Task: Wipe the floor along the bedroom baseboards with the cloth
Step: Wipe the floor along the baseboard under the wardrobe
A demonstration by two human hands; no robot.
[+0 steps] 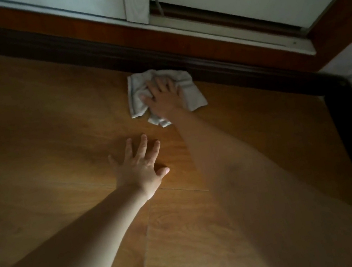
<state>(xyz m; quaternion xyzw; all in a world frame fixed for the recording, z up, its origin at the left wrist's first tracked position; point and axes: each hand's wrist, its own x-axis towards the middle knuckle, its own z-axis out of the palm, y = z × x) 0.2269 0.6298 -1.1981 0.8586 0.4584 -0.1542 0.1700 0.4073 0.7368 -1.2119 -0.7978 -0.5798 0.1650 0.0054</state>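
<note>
right hand pressing cloth against baseboard

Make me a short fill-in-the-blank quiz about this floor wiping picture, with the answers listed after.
1. The right hand presses the ____ onto the floor.
2. The left hand rests flat on the bare wooden ____.
3. The cloth lies right beside the dark ____.

Missing words: cloth; floor; baseboard.
</note>
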